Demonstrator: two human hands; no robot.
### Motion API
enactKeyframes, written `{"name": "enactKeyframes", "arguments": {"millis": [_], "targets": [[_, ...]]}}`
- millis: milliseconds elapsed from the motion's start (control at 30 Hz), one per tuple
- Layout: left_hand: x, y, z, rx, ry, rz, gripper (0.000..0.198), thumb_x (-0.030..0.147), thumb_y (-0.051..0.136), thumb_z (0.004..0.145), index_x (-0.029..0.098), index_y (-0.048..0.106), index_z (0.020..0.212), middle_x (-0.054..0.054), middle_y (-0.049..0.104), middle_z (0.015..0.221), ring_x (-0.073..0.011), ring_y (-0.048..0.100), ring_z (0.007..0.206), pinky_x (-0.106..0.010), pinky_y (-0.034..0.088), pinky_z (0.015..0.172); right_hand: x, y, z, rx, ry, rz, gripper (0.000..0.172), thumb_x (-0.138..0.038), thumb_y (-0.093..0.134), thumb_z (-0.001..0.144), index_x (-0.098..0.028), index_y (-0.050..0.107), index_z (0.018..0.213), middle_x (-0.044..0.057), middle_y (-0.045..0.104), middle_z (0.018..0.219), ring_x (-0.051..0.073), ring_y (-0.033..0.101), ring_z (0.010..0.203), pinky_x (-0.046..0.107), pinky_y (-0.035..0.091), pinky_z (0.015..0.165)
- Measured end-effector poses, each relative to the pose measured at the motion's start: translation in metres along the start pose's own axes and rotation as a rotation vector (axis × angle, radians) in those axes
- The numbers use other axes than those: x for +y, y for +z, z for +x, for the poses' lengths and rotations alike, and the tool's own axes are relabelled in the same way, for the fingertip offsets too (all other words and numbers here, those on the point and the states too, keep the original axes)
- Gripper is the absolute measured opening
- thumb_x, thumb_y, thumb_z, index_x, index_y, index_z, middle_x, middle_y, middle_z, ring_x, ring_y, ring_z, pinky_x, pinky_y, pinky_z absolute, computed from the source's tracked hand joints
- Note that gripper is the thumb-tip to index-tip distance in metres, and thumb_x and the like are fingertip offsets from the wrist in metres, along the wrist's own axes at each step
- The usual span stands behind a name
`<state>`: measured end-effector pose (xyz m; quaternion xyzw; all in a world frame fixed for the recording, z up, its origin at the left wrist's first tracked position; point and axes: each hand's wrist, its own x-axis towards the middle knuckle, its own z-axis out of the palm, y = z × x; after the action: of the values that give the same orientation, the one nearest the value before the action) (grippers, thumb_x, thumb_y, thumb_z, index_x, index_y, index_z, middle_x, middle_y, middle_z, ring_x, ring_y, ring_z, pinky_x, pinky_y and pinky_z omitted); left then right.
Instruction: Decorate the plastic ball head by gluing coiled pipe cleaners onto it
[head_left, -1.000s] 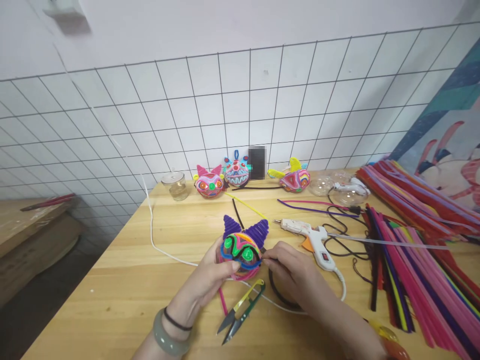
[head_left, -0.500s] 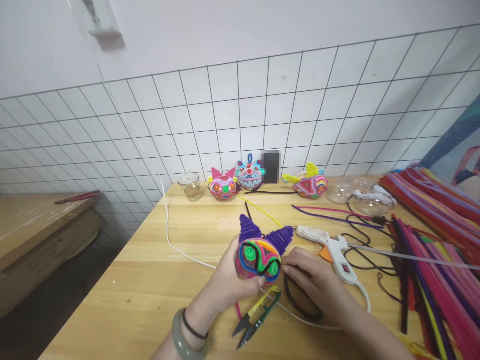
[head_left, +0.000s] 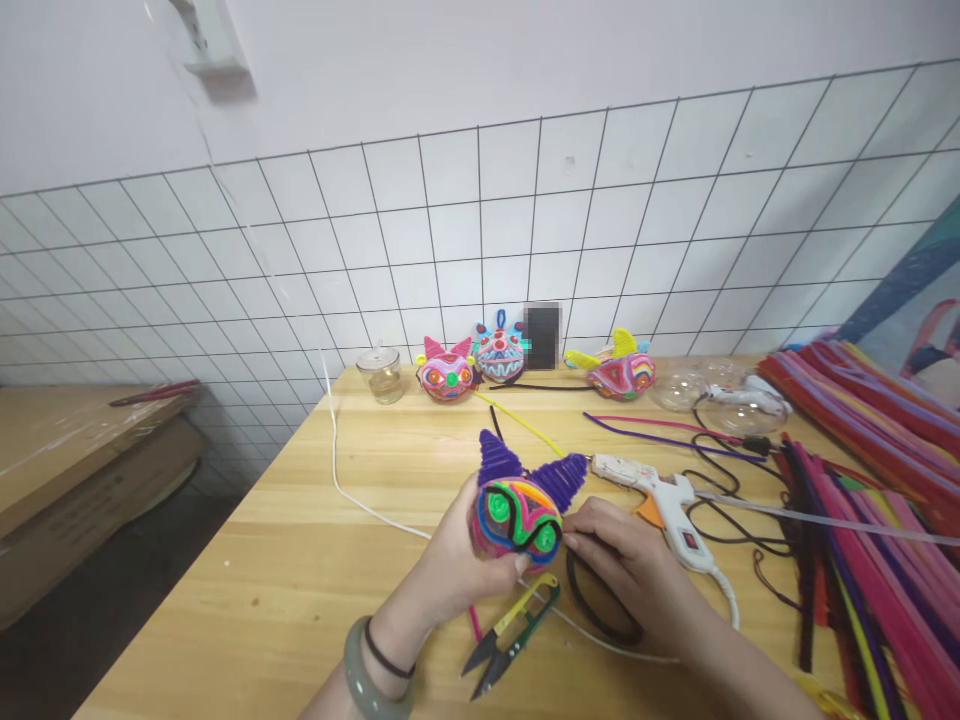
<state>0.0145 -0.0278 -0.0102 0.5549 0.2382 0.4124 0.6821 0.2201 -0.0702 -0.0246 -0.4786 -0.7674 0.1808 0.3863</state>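
In the middle of the head view, my left hand (head_left: 469, 545) is closed around a round mask-like ornament (head_left: 525, 518) made of coloured pipe cleaners, with two purple ears and green eyes. Black strands curve about the eyes. At its right edge my right hand (head_left: 619, 550) pinches a black pipe cleaner (head_left: 592, 600), which loops down below the fingers. The pinched end is hidden by my fingertips. Just under the ornament lies a pair of thread snips (head_left: 512, 640) with yellow and green handles, blades towards me.
Right of my hands lies a white glue gun (head_left: 675, 515) with its cord. Pipe cleaner bundles (head_left: 870, 550) cover the right side. Along the back stand a glass jar (head_left: 381, 375), a pink-eared ornament (head_left: 448, 372), a blue one (head_left: 500, 350), a fish-shaped one (head_left: 621, 370) and clear globes (head_left: 750, 412).
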Motion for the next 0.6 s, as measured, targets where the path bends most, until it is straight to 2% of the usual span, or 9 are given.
{"name": "enactKeyframes", "arguments": {"millis": [233, 600], "targets": [[0.0022, 0.0036, 0.0015, 0.042, -0.011, 0.011, 0.059, 0.021, 0.080, 0.062, 0.018, 0.052, 0.114, -0.010, 0.067, 0.110, -0.0253, 0.062, 0.103, -0.037, 0.047, 0.092, -0.0024, -0.0005, 0.0012, 0.024, -0.028, -0.010, 0.021, -0.025, 0.045, 0.096, -0.021, 0.064, 0.088, 0.005, 0.065, 0.078, 0.018, 0.063, 0.074, 0.028, 0.052, 0.066], [-0.0019, 0.0000, 0.0001, -0.011, 0.012, 0.003, 0.053, 0.020, 0.077, 0.067, 0.018, 0.052, 0.113, -0.010, 0.067, 0.110, -0.0245, 0.063, 0.102, -0.036, 0.047, 0.091, 0.0011, -0.0022, 0.0000, -0.010, -0.024, -0.028, 0.019, -0.023, 0.046, 0.096, -0.022, 0.064, 0.093, 0.005, 0.066, 0.081, 0.018, 0.063, 0.075, 0.028, 0.052, 0.067]]}}
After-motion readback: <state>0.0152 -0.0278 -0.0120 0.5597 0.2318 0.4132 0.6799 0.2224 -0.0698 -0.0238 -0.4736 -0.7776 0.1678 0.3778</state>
